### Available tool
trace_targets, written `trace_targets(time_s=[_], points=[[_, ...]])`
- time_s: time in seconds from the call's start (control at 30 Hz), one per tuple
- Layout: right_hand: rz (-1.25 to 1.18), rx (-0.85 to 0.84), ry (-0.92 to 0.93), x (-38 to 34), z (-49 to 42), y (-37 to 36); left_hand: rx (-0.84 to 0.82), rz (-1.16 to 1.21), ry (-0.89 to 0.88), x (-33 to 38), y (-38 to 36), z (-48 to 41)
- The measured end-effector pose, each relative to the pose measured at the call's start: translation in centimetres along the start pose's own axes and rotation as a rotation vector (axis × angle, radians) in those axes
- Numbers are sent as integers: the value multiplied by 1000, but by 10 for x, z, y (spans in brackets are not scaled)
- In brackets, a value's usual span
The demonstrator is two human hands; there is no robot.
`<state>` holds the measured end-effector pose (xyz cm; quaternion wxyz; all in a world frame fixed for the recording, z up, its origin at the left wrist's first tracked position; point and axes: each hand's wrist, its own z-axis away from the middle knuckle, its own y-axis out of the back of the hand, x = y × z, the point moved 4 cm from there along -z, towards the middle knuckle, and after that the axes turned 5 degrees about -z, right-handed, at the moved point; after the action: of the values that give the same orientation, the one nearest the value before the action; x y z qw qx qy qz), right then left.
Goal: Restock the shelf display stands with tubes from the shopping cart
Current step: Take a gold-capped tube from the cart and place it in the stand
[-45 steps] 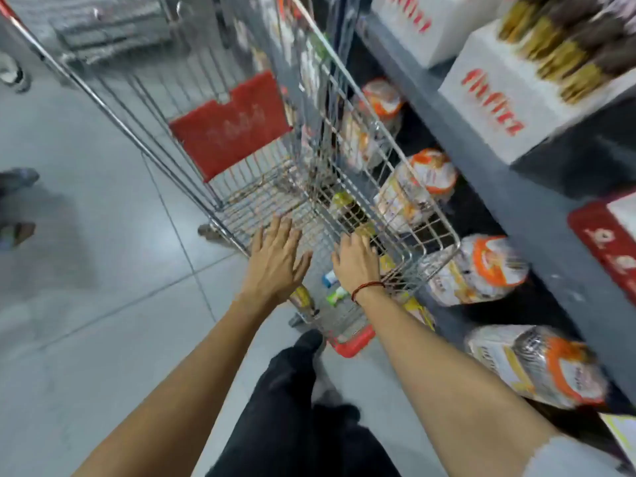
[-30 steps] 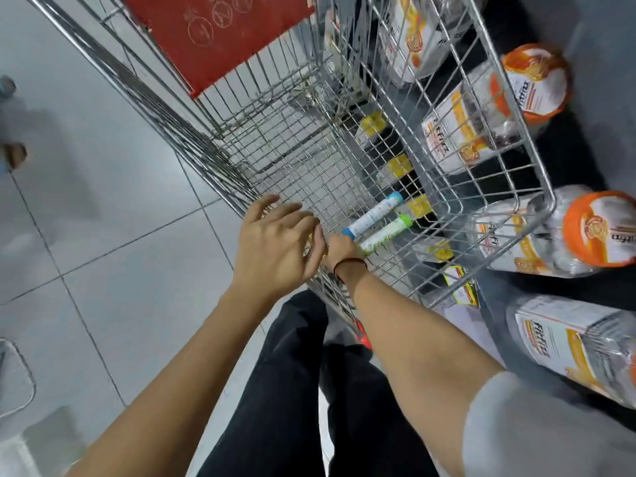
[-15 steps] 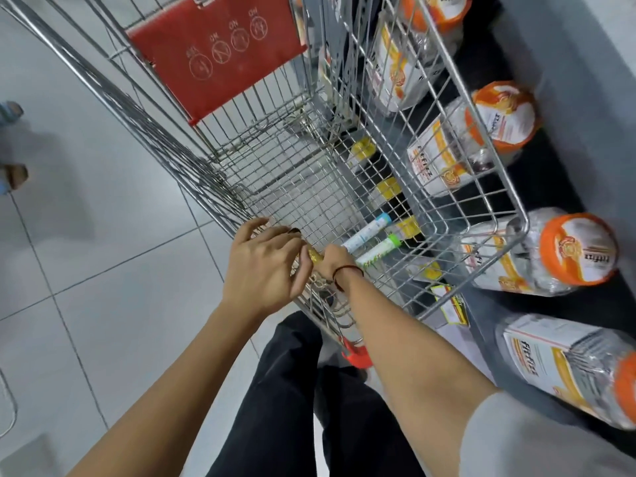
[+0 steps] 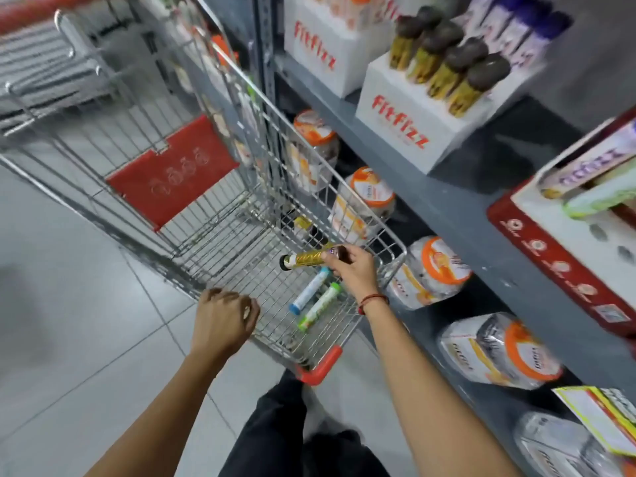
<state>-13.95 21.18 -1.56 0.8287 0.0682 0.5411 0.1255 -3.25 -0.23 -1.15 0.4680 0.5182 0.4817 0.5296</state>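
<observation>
My right hand (image 4: 354,270) holds a gold tube with a dark cap (image 4: 304,260) sideways above the wire shopping cart (image 4: 220,232). On the cart floor lie a blue-capped white tube (image 4: 308,295) and a green tube (image 4: 319,306) side by side. My left hand (image 4: 223,318) is curled over the cart's near rim. On the shelf at upper right a white display stand marked FitFizz (image 4: 402,125) carries several gold tubes with dark caps (image 4: 451,68). A second white stand (image 4: 316,53) sits behind it.
Orange-lidded clear jars (image 4: 433,273) lie in a row on the bottom shelf beside the cart. A red and white box of tubes (image 4: 568,235) stands on the shelf at right. The cart's red child-seat flap (image 4: 172,173) hangs at its far end. Grey tiled floor (image 4: 69,304) spreads to the left.
My right hand has lifted a gold tube out of the cart bottom. My head has tipped up, bringing the shelf stands into view. My left hand stays on the cart rim.
</observation>
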Motion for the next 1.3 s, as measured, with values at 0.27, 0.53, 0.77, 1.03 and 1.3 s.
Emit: trace_targets(time_s=[0.27,0.53,0.77,1.03,1.3], points=[[-974,124,-31,-25,44,90,-61,-8,-18,11,-1,-9],[-1255,24,-26,-28,97,134,29,117,-318,131,46,-73],[-1106,-14,178,-44,134,185,231,323,-644,258,91,-112],[-974,276,265,-45,174,253,276,342,-793,339,105,-102],[-814,436,326,-30,191,286,223,263,-1029,353,81,-74]])
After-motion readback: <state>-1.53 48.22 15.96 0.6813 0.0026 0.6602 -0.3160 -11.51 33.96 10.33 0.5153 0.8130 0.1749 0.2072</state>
